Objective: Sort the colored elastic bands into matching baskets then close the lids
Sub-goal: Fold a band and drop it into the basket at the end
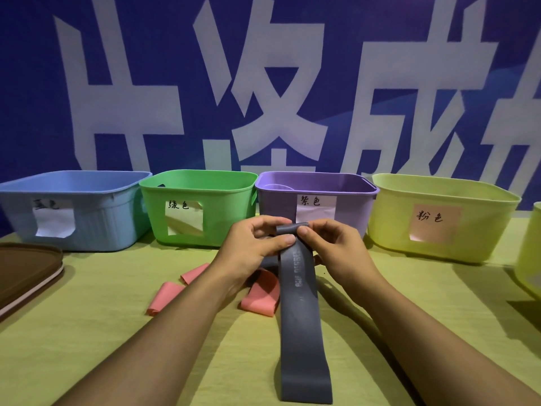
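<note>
Both hands (289,238) pinch a grey band (301,303) before baskets labelled 绿色 (178,204), 紫色 (309,200), 粉色 (429,216).

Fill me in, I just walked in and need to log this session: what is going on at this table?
A person is sorting elastic bands by colour. Both hands, left hand and right hand, pinch the top of a long grey band in front of the purple basket. Pink bands lie unsorted on the table. The blue basket, green basket and yellow basket stand open; a brown lid lies at the left.
</note>
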Motion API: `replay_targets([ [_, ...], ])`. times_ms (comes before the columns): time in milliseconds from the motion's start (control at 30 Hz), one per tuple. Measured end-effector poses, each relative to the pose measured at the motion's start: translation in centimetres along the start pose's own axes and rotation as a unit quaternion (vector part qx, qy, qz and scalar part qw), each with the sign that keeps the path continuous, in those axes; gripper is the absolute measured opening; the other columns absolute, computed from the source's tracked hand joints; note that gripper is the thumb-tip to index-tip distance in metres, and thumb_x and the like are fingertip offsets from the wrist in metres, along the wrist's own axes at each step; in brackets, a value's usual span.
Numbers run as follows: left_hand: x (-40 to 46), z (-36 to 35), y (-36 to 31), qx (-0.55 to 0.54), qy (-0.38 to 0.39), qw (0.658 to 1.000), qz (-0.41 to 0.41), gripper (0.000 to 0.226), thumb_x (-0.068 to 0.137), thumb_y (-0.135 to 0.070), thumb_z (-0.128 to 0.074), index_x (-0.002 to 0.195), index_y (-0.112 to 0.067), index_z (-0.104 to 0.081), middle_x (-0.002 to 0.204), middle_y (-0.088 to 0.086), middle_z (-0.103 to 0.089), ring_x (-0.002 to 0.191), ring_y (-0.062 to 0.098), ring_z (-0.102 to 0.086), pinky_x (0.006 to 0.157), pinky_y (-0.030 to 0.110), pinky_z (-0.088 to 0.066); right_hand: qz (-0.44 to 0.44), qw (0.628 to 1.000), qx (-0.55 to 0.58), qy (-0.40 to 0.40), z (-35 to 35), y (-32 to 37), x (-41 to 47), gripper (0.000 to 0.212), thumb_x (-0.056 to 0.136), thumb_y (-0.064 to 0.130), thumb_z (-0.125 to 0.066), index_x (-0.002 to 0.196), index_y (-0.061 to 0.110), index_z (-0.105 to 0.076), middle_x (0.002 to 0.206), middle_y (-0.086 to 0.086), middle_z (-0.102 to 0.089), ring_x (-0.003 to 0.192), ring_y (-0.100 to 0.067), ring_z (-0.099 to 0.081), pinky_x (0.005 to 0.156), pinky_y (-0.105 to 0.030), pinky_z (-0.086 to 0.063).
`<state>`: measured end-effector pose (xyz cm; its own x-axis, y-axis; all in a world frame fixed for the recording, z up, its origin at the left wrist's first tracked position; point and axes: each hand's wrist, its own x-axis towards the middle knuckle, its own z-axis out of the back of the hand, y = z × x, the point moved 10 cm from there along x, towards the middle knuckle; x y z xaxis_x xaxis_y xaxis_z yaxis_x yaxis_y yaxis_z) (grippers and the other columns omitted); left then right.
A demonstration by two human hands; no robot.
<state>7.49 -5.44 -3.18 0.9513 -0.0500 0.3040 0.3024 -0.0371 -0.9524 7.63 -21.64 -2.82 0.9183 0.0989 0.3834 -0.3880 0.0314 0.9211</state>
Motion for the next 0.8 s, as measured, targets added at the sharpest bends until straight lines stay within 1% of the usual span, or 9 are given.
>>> replay_targets([
  [100, 0.2, 0.0, 0.3, -0.004, 0.003, 1.000, 0.001, 0.033, 0.080, -0.001, -0.082, 0.112, -0.007, -0.073, 0.102, 0.012, -0.079, 0.091, 0.017, -0.074, 0.083, 0.028, -0.061, 0.004, 1.000, 0.007, 0.006, 0.0, 0.1, -0.1, 0.006, 0.095, 0.017, -0.070, 0.100, 0.016, -0.074, 0.089, -0.001, -0.077, 0.080, -0.009, -0.070, 0.063, -0.027, -0.055],
  [167, 0.2, -0.4, 0.4, -0.027, 0.007, 0.999, 0.016, 0.036, 0.077, -0.015, -0.085, 0.110, -0.006, -0.073, 0.099, 0.013, -0.079, 0.088, 0.019, -0.075, 0.079, 0.029, -0.061, 0.007, 1.000, 0.007, 0.007, 0.0, 0.2, -0.1, 0.007, 0.096, 0.015, -0.070, 0.101, 0.018, -0.074, 0.091, -0.002, -0.078, 0.082, -0.011, -0.071, 0.064, -0.028, -0.056],
  [267, 0.0, -0.7, 1.0, -0.037, 0.003, 0.998, 0.057, 0.046, 0.081, -0.043, -0.076, 0.107, -0.005, -0.073, 0.068, -0.001, -0.070, 0.059, 0.010, -0.067, 0.053, 0.019, -0.049, 0.017, 1.000, 0.006, 0.009, 0.0, 0.4, -0.1, 0.011, 0.095, 0.014, -0.070, 0.104, 0.017, -0.074, 0.096, -0.005, -0.078, 0.086, -0.015, -0.072, 0.067, -0.030, -0.058],
  [300, -0.1, -0.6, 1.1, -0.027, 0.000, 0.997, 0.068, 0.048, 0.086, -0.048, -0.072, 0.106, -0.004, -0.073, 0.062, -0.005, -0.066, 0.053, 0.007, -0.062, 0.051, 0.017, -0.046, 0.021, 1.000, 0.003, 0.011, 0.0, 0.6, -0.2, 0.012, 0.095, 0.014, -0.070, 0.105, 0.018, -0.074, 0.097, -0.004, -0.078, 0.088, -0.016, -0.073, 0.068, -0.030, -0.058],
  [400, 0.1, -0.1, 2.0, 0.004, -0.004, 0.996, 0.084, 0.066, 0.080, -0.069, -0.072, 0.102, -0.007, -0.077, 0.071, 0.003, -0.064, 0.061, 0.015, -0.059, 0.060, 0.024, -0.047, 0.038, 0.999, -0.004, 0.014, -0.2, 1.1, -0.3, 0.016, 0.094, 0.012, -0.070, 0.104, 0.023, -0.073, 0.097, -0.001, -0.078, 0.090, -0.016, -0.073, 0.069, -0.029, -0.059],
  [600, 0.3, 0.0, 1.7, -0.002, -0.027, 0.997, 0.074, 0.048, 0.094, -0.042, -0.067, 0.095, 0.006, -0.072, 0.043, -0.010, -0.045, 0.038, 0.005, -0.040, 0.043, 0.018, -0.036, 0.028, 0.999, -0.025, 0.014, -0.1, 0.9, -0.4, 0.018, 0.095, 0.015, -0.071, 0.112, 0.020, -0.073, 0.102, 0.000, -0.077, 0.093, -0.014, -0.073, 0.067, -0.026, -0.057],
  [667, 0.3, 0.0, 1.6, -0.017, -0.025, 0.997, 0.065, 0.058, 0.087, -0.047, -0.071, 0.096, 0.011, -0.070, 0.048, -0.005, -0.050, 0.042, 0.008, -0.042, 0.046, 0.020, -0.038, 0.001, 1.000, -0.011, 0.016, -0.2, 0.6, -0.5, 0.020, 0.097, 0.027, -0.068, 0.115, 0.020, -0.072, 0.104, 0.001, -0.076, 0.095, -0.015, -0.072, 0.067, -0.025, -0.056],
  [733, 0.3, -0.1, 1.4, -0.032, -0.020, 0.997, 0.060, 0.067, 0.077, -0.054, -0.075, 0.100, 0.008, -0.072, 0.061, 0.006, -0.058, 0.051, 0.014, -0.050, 0.050, 0.022, -0.043, -0.027, 1.000, 0.008, 0.009, -0.3, 0.3, -0.7, 0.034, 0.096, 0.045, -0.061, 0.110, 0.016, -0.072, 0.095, 0.000, -0.075, 0.085, -0.016, -0.070, 0.065, -0.026, -0.056],
  [800, 0.2, -0.4, 1.2, -0.047, -0.006, 0.997, 0.054, 0.057, 0.079, -0.048, -0.076, 0.099, 0.005, -0.074, 0.069, 0.009, -0.066, 0.058, 0.018, -0.061, 0.052, 0.022, -0.047, -0.048, 0.999, 0.005, -0.001, -0.1, 0.4, -1.0, 0.053, 0.094, 0.058, -0.054, 0.096, 0.008, -0.073, 0.080, -0.006, -0.070, 0.070, -0.016, -0.064, 0.058, -0.026, -0.053],
])
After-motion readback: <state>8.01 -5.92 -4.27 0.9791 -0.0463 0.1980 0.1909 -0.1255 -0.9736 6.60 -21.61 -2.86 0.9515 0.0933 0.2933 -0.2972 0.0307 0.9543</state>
